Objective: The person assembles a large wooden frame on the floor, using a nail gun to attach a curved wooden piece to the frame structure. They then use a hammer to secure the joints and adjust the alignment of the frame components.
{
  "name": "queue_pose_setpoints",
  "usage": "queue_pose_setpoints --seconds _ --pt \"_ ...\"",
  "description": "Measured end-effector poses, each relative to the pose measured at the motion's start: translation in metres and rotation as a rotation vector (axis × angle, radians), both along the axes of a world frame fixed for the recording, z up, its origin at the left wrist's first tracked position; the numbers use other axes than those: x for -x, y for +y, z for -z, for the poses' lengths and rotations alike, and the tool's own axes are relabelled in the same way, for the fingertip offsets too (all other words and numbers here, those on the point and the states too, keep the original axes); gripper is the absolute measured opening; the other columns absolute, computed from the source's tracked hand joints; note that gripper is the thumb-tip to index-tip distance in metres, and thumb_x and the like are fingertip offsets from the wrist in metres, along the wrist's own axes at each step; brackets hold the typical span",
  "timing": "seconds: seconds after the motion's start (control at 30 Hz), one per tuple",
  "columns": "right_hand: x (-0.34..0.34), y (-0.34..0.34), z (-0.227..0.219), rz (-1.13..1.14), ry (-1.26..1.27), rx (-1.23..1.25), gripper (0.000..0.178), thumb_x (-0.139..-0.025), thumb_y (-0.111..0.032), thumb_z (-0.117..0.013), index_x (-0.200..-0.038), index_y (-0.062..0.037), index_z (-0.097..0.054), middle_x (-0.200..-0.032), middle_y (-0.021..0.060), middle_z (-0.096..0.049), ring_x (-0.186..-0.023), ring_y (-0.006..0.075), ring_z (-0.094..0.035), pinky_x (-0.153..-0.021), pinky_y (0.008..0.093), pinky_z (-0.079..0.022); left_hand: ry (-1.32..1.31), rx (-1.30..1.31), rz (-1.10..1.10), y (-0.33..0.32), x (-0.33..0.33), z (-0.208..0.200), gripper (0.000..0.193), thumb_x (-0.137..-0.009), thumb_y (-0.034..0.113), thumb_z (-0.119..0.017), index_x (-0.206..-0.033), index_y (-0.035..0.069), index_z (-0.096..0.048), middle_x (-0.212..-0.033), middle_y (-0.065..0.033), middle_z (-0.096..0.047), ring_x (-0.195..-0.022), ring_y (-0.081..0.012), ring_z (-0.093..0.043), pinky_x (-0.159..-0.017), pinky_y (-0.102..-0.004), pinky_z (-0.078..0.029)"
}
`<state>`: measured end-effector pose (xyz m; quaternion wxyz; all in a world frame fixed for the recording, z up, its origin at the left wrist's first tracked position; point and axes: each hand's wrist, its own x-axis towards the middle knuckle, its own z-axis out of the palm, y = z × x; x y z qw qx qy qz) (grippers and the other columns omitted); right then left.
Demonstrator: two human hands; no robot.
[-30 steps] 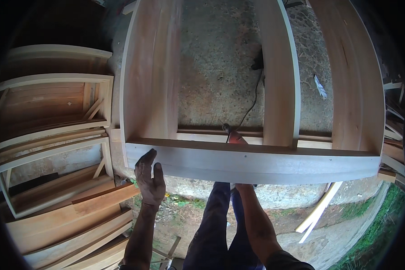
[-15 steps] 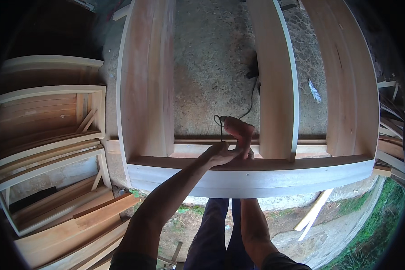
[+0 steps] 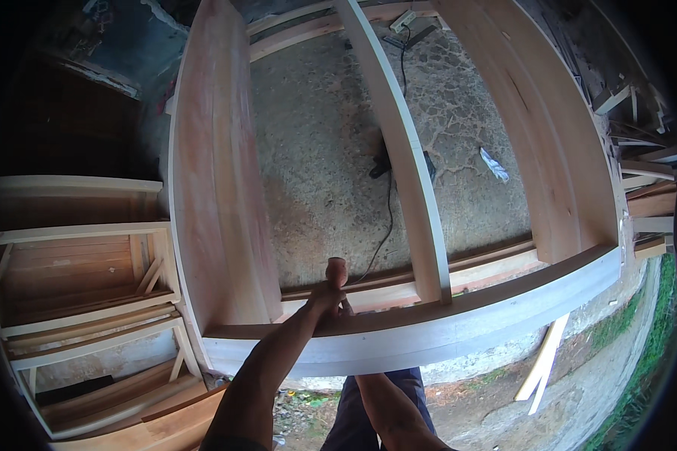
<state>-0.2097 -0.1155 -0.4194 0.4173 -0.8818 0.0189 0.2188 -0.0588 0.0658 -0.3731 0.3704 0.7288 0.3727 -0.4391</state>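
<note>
A reddish corded power drill stands up just behind the front board of a large wooden frame; only its rounded upper end shows. My left hand reaches over that board and is closed on the drill. From beneath the board comes my right forearm, and a small part of my right hand appears behind it, closed by the drill's lower part; most of that hand is hidden. The drill's working end cannot be seen. Its dark cord runs back across the floor.
A middle board divides the frame between its left side board and right side board. A dark object and crumpled white paper lie on the floor. Smaller wooden frames stand at left; timber is piled at right.
My hands and the drill have shifted left along the front board, away from the middle board. The view has turned and now takes in more of the frame's far end.
</note>
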Motion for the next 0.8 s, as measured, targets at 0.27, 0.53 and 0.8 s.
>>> queue_pose_setpoints --seconds 0.27,0.53,0.8 --pt "-0.022 -0.05 -0.01 -0.159 -0.055 -0.33 0.029 -0.092 -0.011 -0.066 -0.119 -0.0036 -0.059 -0.097 0.0045 -0.065 -0.084 0.0163 -0.063 -0.083 0.039 -0.051 -0.344 0.113 -0.233 -0.005 -0.004 -0.03 0.038 -0.092 0.024 -0.061 -0.124 0.005 -0.057 -0.089 -0.0127 -0.068 -0.079 -0.0289 -0.067 -0.077 -0.0411 -0.055" --pt "0.014 -0.257 -0.078 -0.025 0.749 -0.354 0.059 -0.092 -0.014 -0.067 -0.145 -0.0028 -0.046 -0.105 0.0057 -0.07 -0.079 0.0094 -0.059 -0.066 0.0262 -0.05 -1.043 -0.1 -0.308 0.044 0.004 -0.08 0.052 -0.092 0.028 -0.062 -0.137 0.005 -0.05 -0.113 -0.0119 -0.064 -0.099 -0.0223 -0.062 -0.087 -0.0356 -0.049" --pt "0.062 -0.368 -0.103 0.137 0.735 -0.054 0.068 -0.085 -0.02 -0.067 -0.144 0.005 -0.044 -0.09 0.0119 -0.072 -0.072 0.0137 -0.065 -0.061 0.03 -0.054 -1.354 -0.107 -0.593 0.136 0.006 -0.299 0.039 -0.094 0.03 -0.068 -0.125 0.009 -0.056 -0.09 -0.0036 -0.065 -0.073 -0.013 -0.061 -0.069 -0.0285 -0.054"
